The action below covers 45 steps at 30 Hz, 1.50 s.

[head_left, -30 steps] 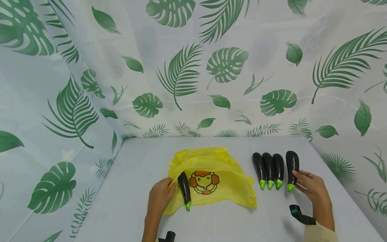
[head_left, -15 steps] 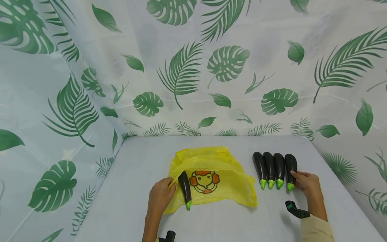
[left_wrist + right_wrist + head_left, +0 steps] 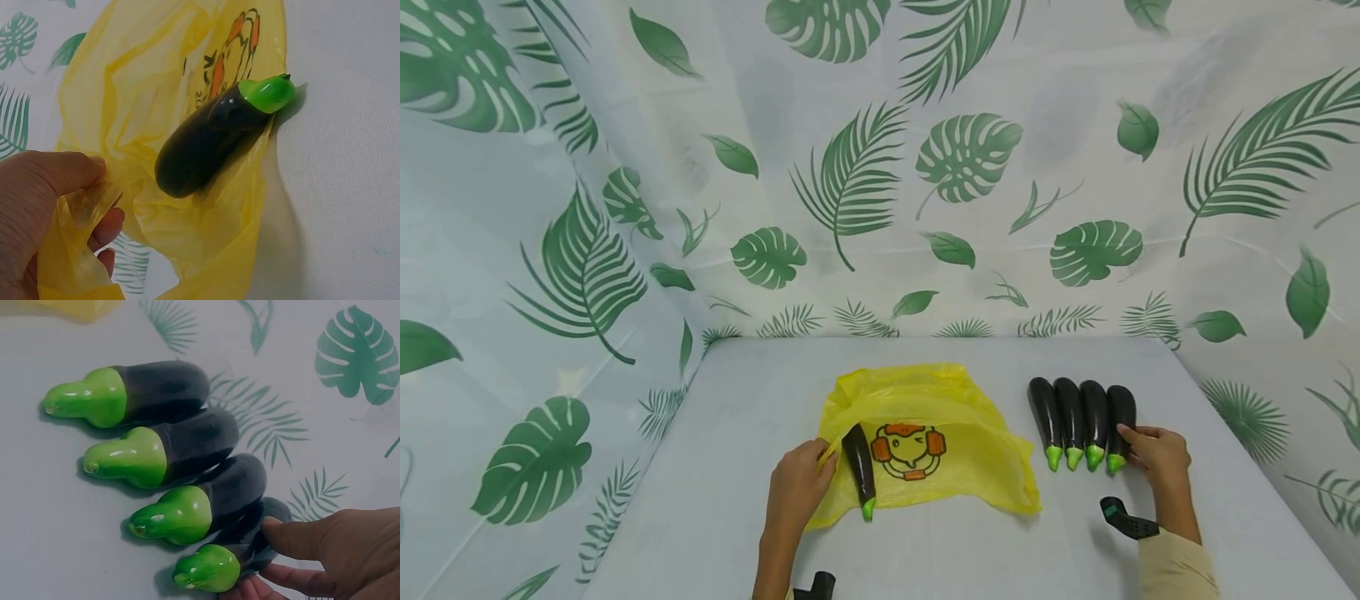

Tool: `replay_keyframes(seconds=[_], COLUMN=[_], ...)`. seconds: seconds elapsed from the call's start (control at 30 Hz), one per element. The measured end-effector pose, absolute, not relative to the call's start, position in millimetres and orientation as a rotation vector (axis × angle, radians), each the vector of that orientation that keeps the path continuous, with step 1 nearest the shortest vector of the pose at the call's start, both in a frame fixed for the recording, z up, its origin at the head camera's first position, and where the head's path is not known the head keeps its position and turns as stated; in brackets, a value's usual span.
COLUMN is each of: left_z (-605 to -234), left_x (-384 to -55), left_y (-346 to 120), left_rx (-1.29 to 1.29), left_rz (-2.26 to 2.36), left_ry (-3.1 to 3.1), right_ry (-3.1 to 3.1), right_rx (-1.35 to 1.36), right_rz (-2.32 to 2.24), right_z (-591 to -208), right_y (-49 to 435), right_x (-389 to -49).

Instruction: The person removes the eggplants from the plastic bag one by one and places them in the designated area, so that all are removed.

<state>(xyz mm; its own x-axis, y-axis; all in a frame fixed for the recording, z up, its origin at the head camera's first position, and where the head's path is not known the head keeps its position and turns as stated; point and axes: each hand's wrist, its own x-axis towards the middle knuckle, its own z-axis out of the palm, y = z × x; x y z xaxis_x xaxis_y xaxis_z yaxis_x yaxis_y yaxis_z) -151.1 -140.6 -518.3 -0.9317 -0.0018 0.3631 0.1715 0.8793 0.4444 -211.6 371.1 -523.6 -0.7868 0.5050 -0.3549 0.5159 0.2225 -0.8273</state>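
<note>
My left hand (image 3: 802,483) pinches the left edge of a yellow plastic bag (image 3: 977,467) lying flat on the table, printed with a cartoon face in headphones. On the bag, just right of that hand, lies one dark eggplant (image 3: 206,140) with a green cap pointing toward me. Over on the right, several more eggplants (image 3: 1070,425) lie side by side in a row, green ends toward me. With thumb and fingers, my right hand (image 3: 1159,454) grips the rightmost eggplant (image 3: 272,534), which sits right against its neighbour. Part of it is hidden behind the thumb.
A white tabletop (image 3: 925,558) carries everything. Behind and to the sides hang white sheets (image 3: 1037,100) printed with green leaves. A black device (image 3: 1127,518) is strapped at the right wrist, and another (image 3: 820,586) at the left.
My right hand has moved left with the rightmost eggplant, closing the gap to the row and setting it slightly nearer me. The left hand and bag have stayed in place.
</note>
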Motion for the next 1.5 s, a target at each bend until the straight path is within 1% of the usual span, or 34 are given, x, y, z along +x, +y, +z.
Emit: replay_keyframes(seconds=[0.5,1.1,1.5], left_z=[-517.8,-518.5,-517.8], left_x=[-151.1,-150.4,-152.1], left_y=[-140.6,-140.0,-140.8], left_rx=[-0.131,-0.120,-0.132], left_rz=[-0.686,-0.687,-0.695], left_ry=[-2.676,-2.686,-2.695], right_ry=[2.454,2.469,2.484], right_rx=[1.072,1.073,1.028], right_rz=[-1.658,-1.642,-1.642], right_z=[-527.7,-528.6,-524.9], right_y=[369.5,368.3,366.3], right_x=[-213.4,-209.6,-207.5])
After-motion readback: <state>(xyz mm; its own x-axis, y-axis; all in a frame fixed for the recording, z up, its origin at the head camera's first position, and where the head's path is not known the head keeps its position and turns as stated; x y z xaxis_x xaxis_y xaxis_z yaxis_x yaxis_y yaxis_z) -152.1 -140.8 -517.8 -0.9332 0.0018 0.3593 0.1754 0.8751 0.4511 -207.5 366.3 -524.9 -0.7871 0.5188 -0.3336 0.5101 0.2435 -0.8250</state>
